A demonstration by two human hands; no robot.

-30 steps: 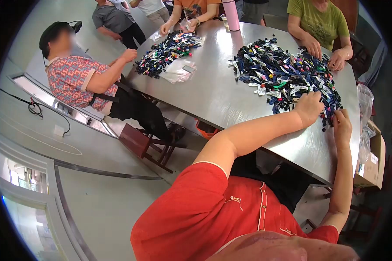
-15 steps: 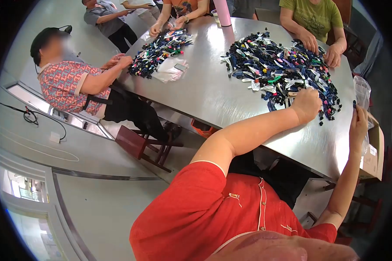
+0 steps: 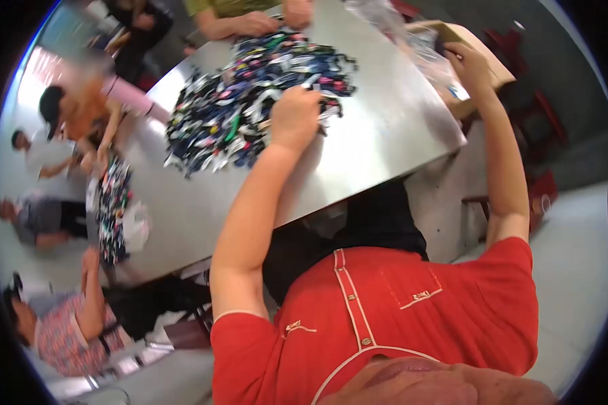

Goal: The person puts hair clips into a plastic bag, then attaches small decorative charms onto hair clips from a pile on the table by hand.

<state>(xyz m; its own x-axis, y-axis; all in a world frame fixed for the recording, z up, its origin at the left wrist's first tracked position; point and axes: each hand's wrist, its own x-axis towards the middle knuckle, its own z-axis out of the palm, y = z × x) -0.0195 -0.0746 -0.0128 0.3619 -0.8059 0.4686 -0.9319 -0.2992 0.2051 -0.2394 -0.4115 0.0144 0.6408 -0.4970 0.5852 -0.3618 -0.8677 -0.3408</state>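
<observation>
My left hand (image 3: 294,120) is closed over the near side of a large pile of small hair clips (image 3: 233,115), in black, blue, white and green. Whatever it grips is hidden by the fingers and blur. Out to the right, my right hand (image 3: 469,66) is above an open cardboard box (image 3: 496,59) beside the table, its fingers slightly apart with no item visible between them. Crumpled clear plastic (image 3: 422,50) lies along the box's near-left side. The clips rest on a shiny metal table (image 3: 378,108).
A person's two hands (image 3: 257,24) touch the pile's far edge. At the left, other people stand or sit around a smaller clip pile (image 3: 113,202) with a white plastic bag (image 3: 136,228) beside it. A pink bottle (image 3: 132,96) stands between the piles. Red stools (image 3: 540,125) are at the right.
The view has swung to the right, blurring the scene. My right hand has moved from the table's edge, where it held a small dark piece, to above the box. My left hand stays at the pile.
</observation>
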